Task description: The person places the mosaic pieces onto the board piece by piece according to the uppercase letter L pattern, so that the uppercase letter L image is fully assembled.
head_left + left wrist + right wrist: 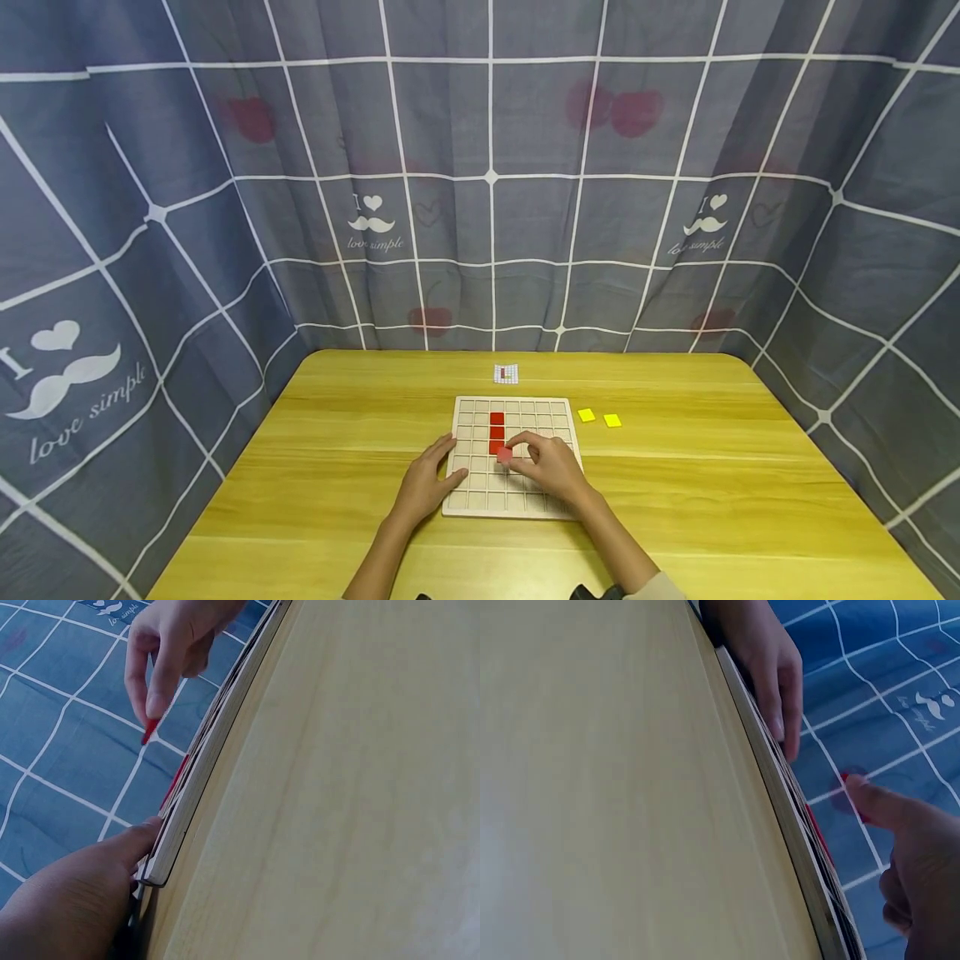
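A pale wooden grid board (477, 502) lies on the table, with a column of red square tiles (497, 432) in its cells left of the middle. My right hand (557, 469) pinches one more red square tile (504, 455) between thumb and fingertips. In the left wrist view, this pinched tile (150, 732) is raised over the board and tilted. My left hand (423, 482) rests at the board's left edge, fingers stretched along the side and thumb over the rim. The right wrist view shows the left fingers (780, 705) nearly straight beside the board.
Two yellow square tiles, one nearer the board (587, 415) and one farther right (612, 421), lie on the yellow wooden table (697, 492). Behind the board is a small card (506, 374) with a printed grid pattern. A blue checked curtain (450, 208) surrounds the table.
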Available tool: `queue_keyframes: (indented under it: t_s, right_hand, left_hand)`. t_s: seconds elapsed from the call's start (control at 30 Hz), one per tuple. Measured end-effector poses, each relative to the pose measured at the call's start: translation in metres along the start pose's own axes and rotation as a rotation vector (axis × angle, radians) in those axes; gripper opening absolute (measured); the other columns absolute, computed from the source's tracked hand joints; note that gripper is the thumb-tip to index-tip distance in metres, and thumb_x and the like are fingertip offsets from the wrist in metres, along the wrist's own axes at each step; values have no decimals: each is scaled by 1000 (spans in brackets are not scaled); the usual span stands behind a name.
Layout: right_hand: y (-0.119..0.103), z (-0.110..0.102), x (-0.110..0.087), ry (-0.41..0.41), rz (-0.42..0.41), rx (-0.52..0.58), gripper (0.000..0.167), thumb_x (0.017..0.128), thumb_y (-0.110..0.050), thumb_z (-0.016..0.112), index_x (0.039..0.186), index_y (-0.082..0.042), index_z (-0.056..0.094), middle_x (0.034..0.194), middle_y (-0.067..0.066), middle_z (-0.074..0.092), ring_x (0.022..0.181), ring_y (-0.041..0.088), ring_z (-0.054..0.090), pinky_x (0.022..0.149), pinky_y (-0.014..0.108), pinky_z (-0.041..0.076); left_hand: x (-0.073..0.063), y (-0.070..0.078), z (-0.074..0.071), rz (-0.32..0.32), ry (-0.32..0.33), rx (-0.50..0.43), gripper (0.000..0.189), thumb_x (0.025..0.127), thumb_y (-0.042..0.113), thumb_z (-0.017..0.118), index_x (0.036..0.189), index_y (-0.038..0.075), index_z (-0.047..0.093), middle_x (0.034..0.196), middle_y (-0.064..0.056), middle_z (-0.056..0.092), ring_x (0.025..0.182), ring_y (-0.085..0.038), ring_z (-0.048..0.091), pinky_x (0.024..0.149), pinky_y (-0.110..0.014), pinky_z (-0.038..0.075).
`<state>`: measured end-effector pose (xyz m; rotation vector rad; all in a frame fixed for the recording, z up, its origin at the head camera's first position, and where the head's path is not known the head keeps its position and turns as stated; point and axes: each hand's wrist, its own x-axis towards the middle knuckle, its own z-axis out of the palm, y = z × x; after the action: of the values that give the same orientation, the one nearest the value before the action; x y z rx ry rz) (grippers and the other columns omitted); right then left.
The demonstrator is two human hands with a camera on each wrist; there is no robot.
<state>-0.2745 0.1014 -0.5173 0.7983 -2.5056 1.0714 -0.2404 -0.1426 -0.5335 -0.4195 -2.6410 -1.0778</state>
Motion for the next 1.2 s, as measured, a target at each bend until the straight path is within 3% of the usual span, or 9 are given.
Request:
queue_keyframes:
  t_s: [0.3, 0.6, 0.83, 1.2]
  right_hand:
    - [-1, 19, 1, -28, 26, -22, 27, 74, -43, 74, 92, -23, 70, 47, -16, 30, 43, -2, 20, 37, 17, 21]
    - [0, 23, -2, -26, 5, -96, 28, 74, -44, 74, 92, -24, 70, 45, -17, 28, 42, -3, 20, 44, 18, 25]
    - [1, 23, -2, -19, 1, -121, 28, 73, -43, 75, 92, -24, 69, 46, -18, 28, 44, -2, 20, 41, 17, 23]
    - [9, 8, -2, -18, 52, 35, 23, 76, -33, 76, 95, -21, 70, 47, -15, 29, 43, -2, 19, 37, 17, 21]
  left_hand:
    - [1, 0, 0, 9, 3, 0, 56, 83, 30, 69, 128, 1, 53, 135, -14, 47, 125, -33, 41, 100, -48, 36]
    - [0, 0, 0, 13, 0, 6, 56, 84, 31, 68, 129, 1, 53, 136, -15, 46, 125, -34, 41, 100, -49, 36]
    - [0, 0, 0, 12, -1, 7, 56, 84, 30, 68, 128, 1, 53, 135, -15, 47, 124, -34, 42, 99, -49, 36]
    - [0, -2, 2, 16, 11, 5, 56, 83, 31, 69, 127, 1, 54, 135, -15, 47, 125, -34, 41, 100, -49, 36]
